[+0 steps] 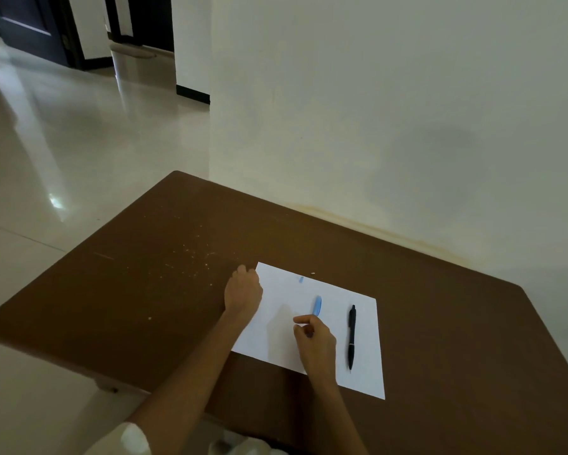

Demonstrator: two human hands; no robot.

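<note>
Head camera is showing the right hand (pixel 315 343) pinching the near end of a light blue marker (pixel 317 305) between thumb and curled fingers. The marker's pale, rounded body is stretching over the middle of a white paper sheet (pixel 364 356). The left hand (pixel 243 290) is resting on the sheet's far left corner, fingers curled together. A black pen (pixel 351 336) is lying along the sheet's right edge, on the brown table (pixel 144 257).

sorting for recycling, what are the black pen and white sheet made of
The slim black pen looks like smooth plastic, with a faint sheen on its barrel. The white rectangular sheet looks like thin matte paper: flat, no glare.
</note>
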